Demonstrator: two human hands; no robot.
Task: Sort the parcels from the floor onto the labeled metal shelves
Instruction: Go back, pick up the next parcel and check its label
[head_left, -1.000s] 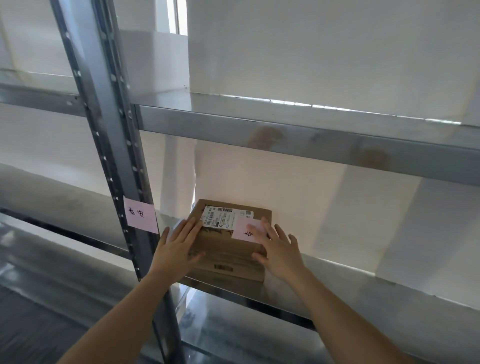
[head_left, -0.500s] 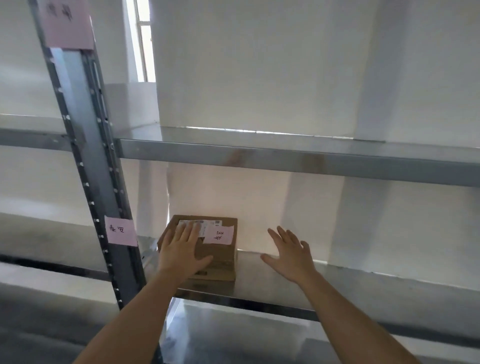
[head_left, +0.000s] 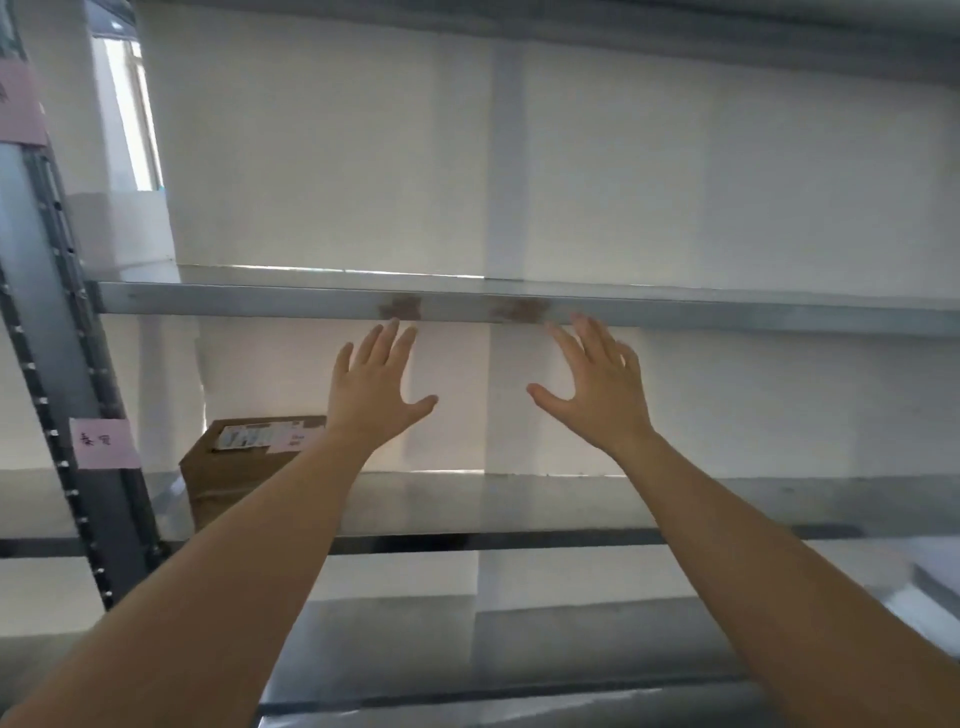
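Observation:
A brown cardboard parcel (head_left: 228, 475) with a white shipping label and a pink note sits at the left end of the middle metal shelf (head_left: 519, 501). My left forearm crosses in front of its right side. My left hand (head_left: 376, 387) is raised above and right of the parcel, fingers spread, holding nothing. My right hand (head_left: 595, 387) is level with it further right, also spread and empty. Both hands hover just below the upper shelf's front beam (head_left: 519, 306).
A grey perforated upright post (head_left: 62, 364) stands at the left, with a pink label (head_left: 104, 442) at middle-shelf height and another pink label (head_left: 18, 106) higher up. A lower shelf (head_left: 493, 649) lies beneath. White wall panels back the rack.
Both hands left the parcel and rose away from it, spreading apart. The view pulled back and tilted up, so the parcel now sits lower left.

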